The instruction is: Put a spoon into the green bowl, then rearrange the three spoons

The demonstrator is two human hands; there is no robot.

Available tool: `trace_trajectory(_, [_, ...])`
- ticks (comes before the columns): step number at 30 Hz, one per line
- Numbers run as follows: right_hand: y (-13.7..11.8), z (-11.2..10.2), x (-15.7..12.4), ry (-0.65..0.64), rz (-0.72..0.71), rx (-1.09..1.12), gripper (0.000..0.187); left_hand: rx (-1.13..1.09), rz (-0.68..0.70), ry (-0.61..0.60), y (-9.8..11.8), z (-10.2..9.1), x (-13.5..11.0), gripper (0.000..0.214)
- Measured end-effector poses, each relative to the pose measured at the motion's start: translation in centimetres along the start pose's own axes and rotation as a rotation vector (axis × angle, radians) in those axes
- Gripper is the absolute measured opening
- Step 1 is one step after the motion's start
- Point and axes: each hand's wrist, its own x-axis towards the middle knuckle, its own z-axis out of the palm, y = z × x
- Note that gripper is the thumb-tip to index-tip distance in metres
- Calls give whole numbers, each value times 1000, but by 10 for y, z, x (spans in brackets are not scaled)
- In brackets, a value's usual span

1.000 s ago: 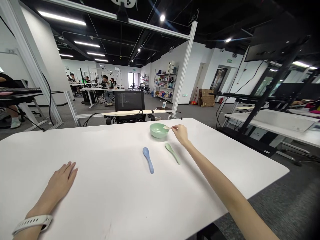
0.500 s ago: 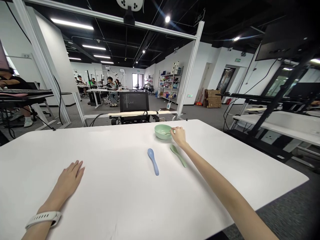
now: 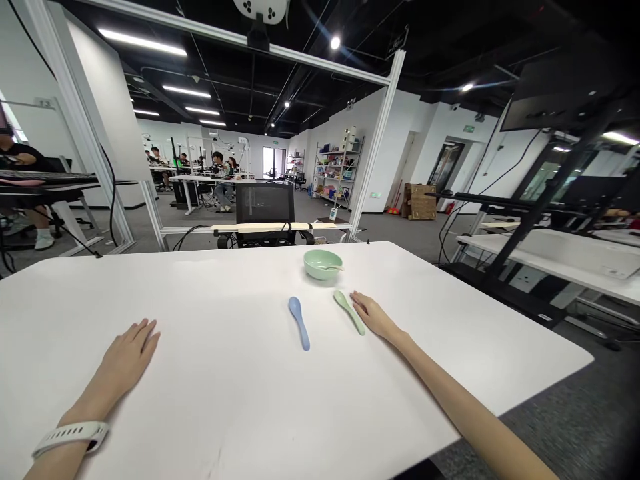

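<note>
A pale green bowl (image 3: pixel 323 264) stands near the far edge of the white table (image 3: pixel 220 293), and a small pale spoon (image 3: pixel 331 268) lies in it with its handle across the rim. Closer to me are a blue plastic spoon (image 3: pixel 299 323) and a green plastic spoon (image 3: pixel 349 312), lying side by side and apart. My right hand (image 3: pixel 373 317) rests on the table, holding nothing, its fingertips beside the green spoon. My left hand (image 3: pixel 127 357) lies flat on the table, well left of the spoons, with a white band (image 3: pixel 70 439) on its wrist.
A black office chair (image 3: pixel 265 207) and a metal frame (image 3: pixel 380 140) stand beyond the table's far edge. Another white desk (image 3: pixel 550 253) is to the right. Several people sit at desks (image 3: pixel 210 180) far back, and a shelf unit (image 3: pixel 337 163) stands against the wall.
The small spoon has left my right hand and now lies in the bowl. My right hand has moved back toward me, beside the green spoon. My left hand has barely moved.
</note>
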Motion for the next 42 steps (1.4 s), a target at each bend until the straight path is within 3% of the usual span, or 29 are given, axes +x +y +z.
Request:
trace_trajectory(16, [-15,-5,-4,-19,36,-31,46,-2,-15,19,7,-6,-2,67])
trace_trajectory(21, [-18,-9,2,58,49,-65,46,-8,-19,-72,13,-18,-5,73])
trace_trajectory(26, [-46,-29,51,209,-20,-97,42,-12,-25,-100,14,-21,-5,77])
trace_trajectory(29, [-72,-40,94,135,-14,-205,36,-16,-24,-56,11,-16,-4,78])
trace_trajectory(33, [-97,-43,140,-38,105,-380,32,-14,-3,4,7,-11,-3,76])
trace_trajectory(39, [-108,-32,168,-105,232,-425,9,-18,8,32,8,-10,-6,75])
trace_trajectory(42, [-109,-33,170,-83,264,-402,12,-25,0,70,8,-9,-8,70])
